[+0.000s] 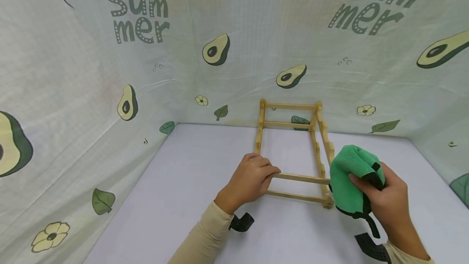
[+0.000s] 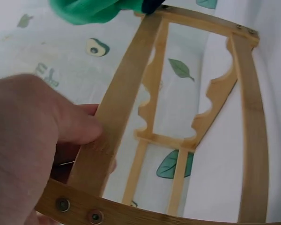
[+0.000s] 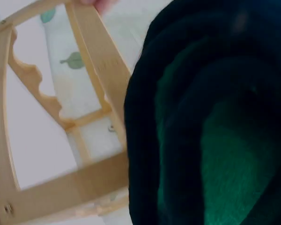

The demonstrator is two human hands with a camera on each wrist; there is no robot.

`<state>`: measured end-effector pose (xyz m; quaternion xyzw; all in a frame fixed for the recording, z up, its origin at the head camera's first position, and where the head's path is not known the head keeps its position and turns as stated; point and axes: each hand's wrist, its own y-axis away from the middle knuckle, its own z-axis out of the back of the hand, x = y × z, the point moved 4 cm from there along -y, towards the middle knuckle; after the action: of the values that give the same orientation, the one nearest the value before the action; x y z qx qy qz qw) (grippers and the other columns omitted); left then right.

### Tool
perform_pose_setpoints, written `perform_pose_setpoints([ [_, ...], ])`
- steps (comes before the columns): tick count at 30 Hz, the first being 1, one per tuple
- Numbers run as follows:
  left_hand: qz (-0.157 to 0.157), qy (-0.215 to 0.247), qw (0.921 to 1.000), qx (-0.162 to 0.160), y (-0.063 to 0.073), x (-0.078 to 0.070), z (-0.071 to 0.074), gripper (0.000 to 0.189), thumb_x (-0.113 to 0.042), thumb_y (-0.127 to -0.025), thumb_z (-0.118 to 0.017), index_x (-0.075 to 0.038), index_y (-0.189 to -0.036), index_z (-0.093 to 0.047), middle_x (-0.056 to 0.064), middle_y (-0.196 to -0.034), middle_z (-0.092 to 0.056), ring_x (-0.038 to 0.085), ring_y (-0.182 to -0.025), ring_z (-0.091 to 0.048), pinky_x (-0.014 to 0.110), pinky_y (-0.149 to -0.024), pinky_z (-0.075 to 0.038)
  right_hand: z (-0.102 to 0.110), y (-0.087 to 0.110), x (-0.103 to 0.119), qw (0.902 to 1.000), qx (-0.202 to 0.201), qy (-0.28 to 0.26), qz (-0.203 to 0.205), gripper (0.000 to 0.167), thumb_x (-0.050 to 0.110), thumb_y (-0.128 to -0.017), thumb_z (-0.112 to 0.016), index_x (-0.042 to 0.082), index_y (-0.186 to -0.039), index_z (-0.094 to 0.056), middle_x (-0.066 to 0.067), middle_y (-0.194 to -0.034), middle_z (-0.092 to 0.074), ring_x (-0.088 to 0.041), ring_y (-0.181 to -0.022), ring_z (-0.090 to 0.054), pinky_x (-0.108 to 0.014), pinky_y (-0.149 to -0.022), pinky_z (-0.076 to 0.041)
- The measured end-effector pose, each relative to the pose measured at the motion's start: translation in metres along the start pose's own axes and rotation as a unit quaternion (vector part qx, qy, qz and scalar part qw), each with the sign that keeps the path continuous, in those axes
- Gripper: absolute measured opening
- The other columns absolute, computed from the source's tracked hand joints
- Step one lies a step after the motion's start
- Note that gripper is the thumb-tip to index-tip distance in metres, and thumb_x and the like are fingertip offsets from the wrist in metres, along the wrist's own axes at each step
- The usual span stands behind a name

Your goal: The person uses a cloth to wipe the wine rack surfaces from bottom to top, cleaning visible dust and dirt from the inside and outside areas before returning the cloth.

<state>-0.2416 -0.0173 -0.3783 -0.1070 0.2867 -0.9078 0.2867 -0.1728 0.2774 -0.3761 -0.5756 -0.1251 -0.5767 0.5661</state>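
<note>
Where the left hand (image 1: 253, 178) grips: wooden rack (image 1: 300, 178), fingers clamped near one corner.
Right hand (image 1: 390, 199): fingers clamped on black-edged green cloth (image 1: 344, 186), by the opposite corner.

Smooth wood under my left fingers (image 1: 270, 170), the rack (image 1: 300, 178) showing a low satin sheen and faint grain! Glossy metal on the screws (image 2: 62, 204), catching the light. Over in my right fingers (image 1: 360, 183), fuzzy matt cloth (image 1: 346, 174), its binding (image 1: 374, 180) flatter and smoother. The surface (image 1: 176, 190) runs smooth and matt; the printed sheet (image 1: 249, 15) looks creased, faintly shiny. My sleeve (image 1: 201, 235): dull, soft-looking fabric.
</note>
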Motion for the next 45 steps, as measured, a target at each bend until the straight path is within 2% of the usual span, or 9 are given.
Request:
perform_pose_setpoints([
  [2,0.002,0.014,0.9998,0.014,0.0,0.004,0.002,0.015,-0.015,-0.094,-0.069,-0.024,-0.1,-0.079,-0.012,-0.089,-0.069,0.006,-0.089,-0.062,0.039,-0.097,-0.045,0.003,-0.002,-0.007,0.9994,-0.015,-0.022,-0.022,0.043,-0.01,-0.081,-0.076,-0.001,-0.122,-0.067,0.017,-0.107,-0.067,-0.001,-0.098,-0.062,-0.01,-0.079,-0.047],
  [9,0.015,0.074,0.9949,0.066,0.003,0.02,0.013,0.017,-0.012,-0.096,-0.066,-0.022,-0.101,-0.078,-0.013,-0.088,-0.068,0.003,-0.083,-0.059,0.037,-0.096,-0.045,0.011,-0.008,-0.028,0.9937,-0.033,-0.077,-0.075,0.038,-0.006,-0.085,-0.071,0.026,-0.106,-0.07,0.018,-0.094,-0.067,0.0,-0.083,-0.061,-0.01,-0.071,-0.046],
  [12,0.03,0.092,0.992,0.081,0.005,0.026,0.018,0.019,-0.01,-0.094,-0.065,-0.022,-0.099,-0.078,-0.014,-0.088,-0.067,0.002,-0.081,-0.058,0.038,-0.097,-0.045,0.011,-0.01,-0.038,0.9858,-0.023,-0.105,-0.129,0.028,0.002,-0.09,-0.07,0.028,-0.102,-0.07,0.016,-0.09,-0.068,-0.001,-0.078,-0.062,-0.013,-0.066,-0.047],
  [17,0.061,0.082,0.9909,0.088,0.006,0.029,0.02,0.018,-0.013,-0.091,-0.065,-0.025,-0.094,-0.078,-0.016,-0.09,-0.068,0.003,-0.088,-0.063,0.045,-0.107,-0.037,0.008,-0.009,-0.057,0.9687,-0.003,-0.094,-0.23,0.017,0.024,-0.093,-0.073,0.029,-0.107,-0.064,0.021,-0.09,-0.064,0.0,-0.08,-0.06,-0.016,-0.063,-0.048],
  [20,0.057,0.05,0.9951,0.063,0.001,0.017,0.017,0.012,-0.022,-0.091,-0.067,-0.025,-0.094,-0.079,-0.014,-0.09,-0.069,0.006,-0.09,-0.065,0.051,-0.11,-0.034,0.005,-0.008,-0.067,0.9627,0.018,-0.089,-0.255,0.026,0.031,-0.093,-0.073,0.025,-0.115,-0.061,0.022,-0.094,-0.062,0.001,-0.082,-0.06,-0.016,-0.064,-0.049],
  [26,0.029,0.007,0.9995,0.01,-0.019,-0.032,0.0,0.018,-0.039,-0.093,-0.069,-0.026,-0.102,-0.078,-0.013,-0.092,-0.069,0.005,-0.088,-0.064,0.047,-0.11,-0.036,-0.002,-0.009,-0.087,0.962,0.053,-0.057,-0.262,0.047,0.04,-0.094,-0.071,0.017,-0.132,-0.056,0.02,-0.104,-0.057,0.001,-0.088,-0.058,-0.018,-0.066,-0.051],
  [33,0.026,-0.038,0.9989,-0.001,-0.044,-0.073,-0.02,0.032,-0.052,-0.094,-0.064,-0.026,-0.109,-0.077,-0.013,-0.093,-0.071,0.003,-0.088,-0.066,0.031,-0.091,-0.049,-0.007,-0.01,-0.1,0.9591,0.058,-0.05,-0.273,0.043,0.044,-0.093,-0.071,0.018,-0.125,-0.058,0.019,-0.103,-0.056,0.001,-0.088,-0.057,-0.019,-0.066,-0.051],
  [39,0.047,-0.071,0.9963,-0.008,-0.055,-0.092,-0.036,0.043,-0.063,-0.094,-0.057,-0.027,-0.07,-0.061,-0.015,-0.06,-0.052,0.002,-0.056,-0.055,0.023,-0.061,-0.046,-0.01,-0.008,-0.108,0.9589,0.044,-0.037,-0.278,0.041,0.045,-0.092,-0.072,0.015,-0.117,-0.06,0.019,-0.098,-0.057,-0.001,-0.087,-0.056,-0.018,-0.067,-0.049],
  [45,0.063,-0.083,0.9917,-0.075,-0.056,-0.097,-0.038,0.045,-0.048,-0.089,-0.065,-0.026,-0.057,-0.044,-0.013,-0.052,-0.039,0.003,-0.045,-0.037,0.02,-0.048,-0.026,-0.008,-0.009,-0.114,0.9562,0.033,-0.031,-0.289,0.044,0.047,-0.09,-0.073,0.014,-0.117,-0.06,0.017,-0.099,-0.057,-0.002,-0.088,-0.055,-0.016,-0.067,-0.048],
])
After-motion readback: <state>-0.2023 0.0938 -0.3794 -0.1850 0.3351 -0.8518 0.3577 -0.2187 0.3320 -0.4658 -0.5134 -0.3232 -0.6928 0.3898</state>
